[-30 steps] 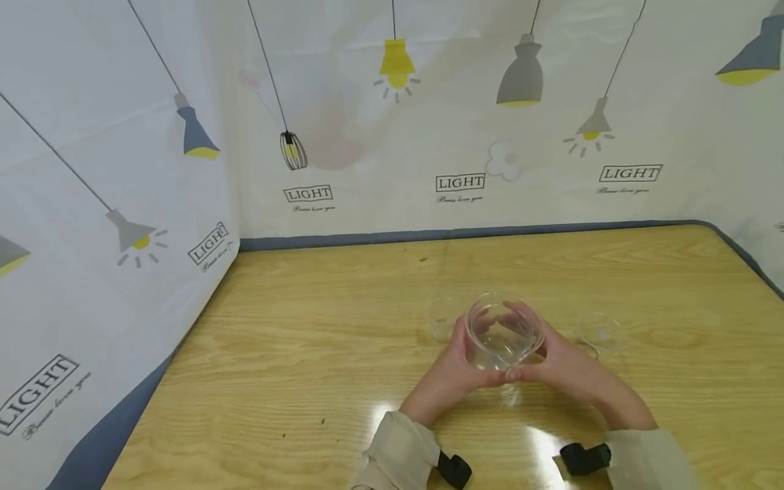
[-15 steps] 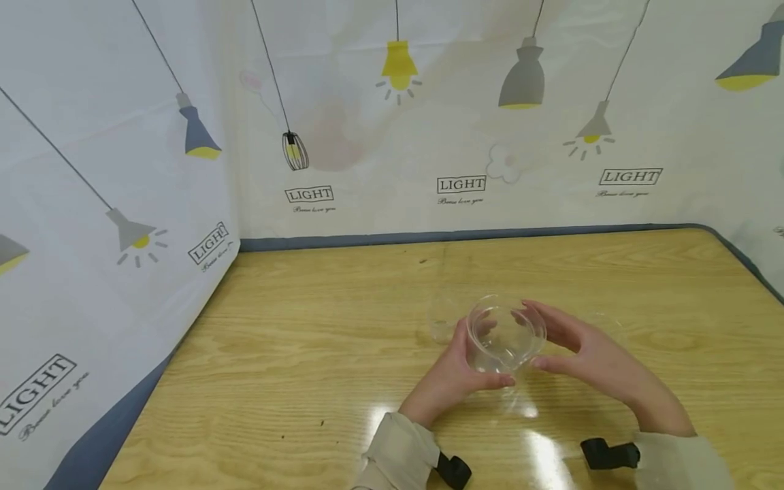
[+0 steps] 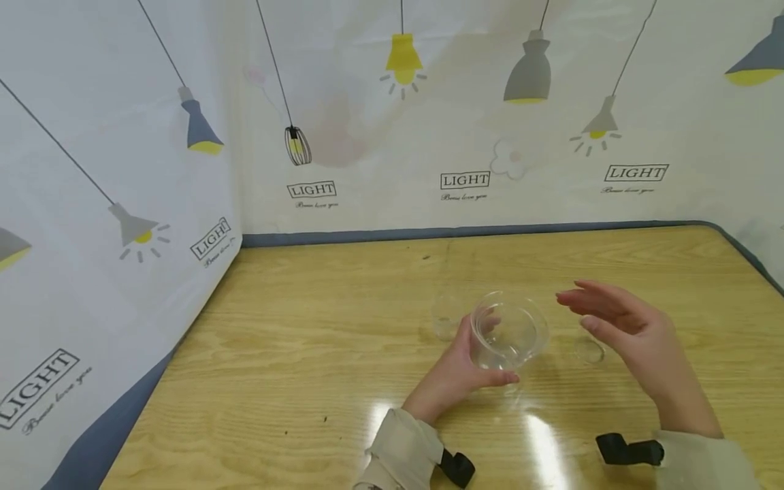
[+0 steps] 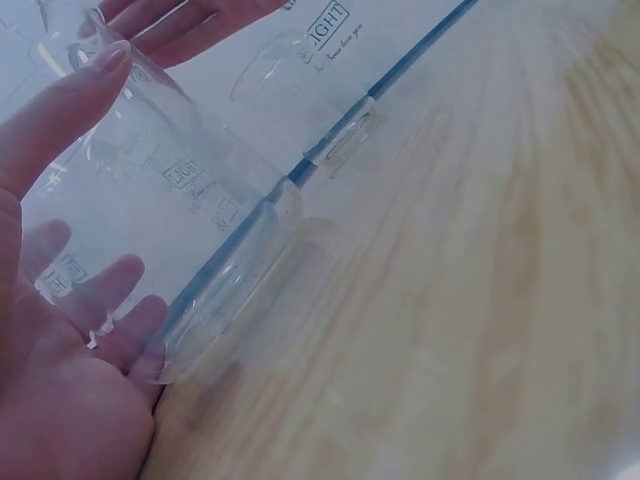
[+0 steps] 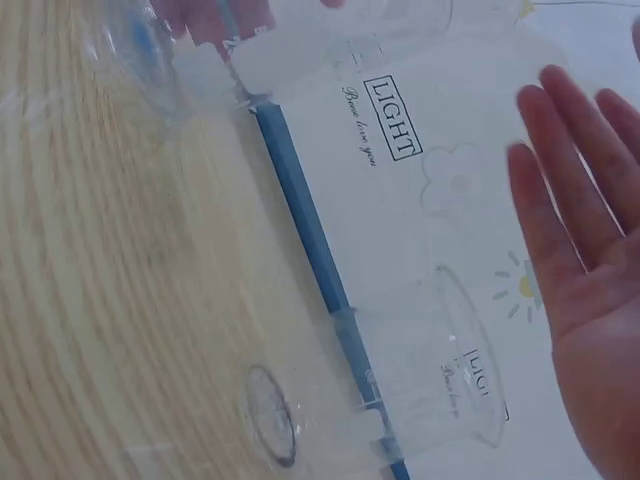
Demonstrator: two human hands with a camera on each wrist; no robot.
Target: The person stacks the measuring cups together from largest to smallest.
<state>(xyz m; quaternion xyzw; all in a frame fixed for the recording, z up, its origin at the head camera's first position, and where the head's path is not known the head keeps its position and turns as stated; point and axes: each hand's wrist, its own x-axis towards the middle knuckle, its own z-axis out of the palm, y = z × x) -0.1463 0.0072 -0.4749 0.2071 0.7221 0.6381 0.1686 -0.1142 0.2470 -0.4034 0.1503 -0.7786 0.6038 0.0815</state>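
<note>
White glare on the glossy table (image 3: 343, 354) (wrist views hazy)

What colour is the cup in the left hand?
The cup is clear and colourless; the head view shows it best.

The left edge of the left wrist view cuts your left hand (image 4: 70, 400) and the beaker (image 4: 150, 215). Right of centre in the head view, your right hand (image 3: 640, 337) hides part of a glass (image 3: 590, 351).

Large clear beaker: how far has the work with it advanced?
Done: the beaker appears set upright on the table, the right hand clear of it. In hand: the left hand grips its side. Remaining: probably letting go; neither hand touches the glass vessel on the right.
</note>
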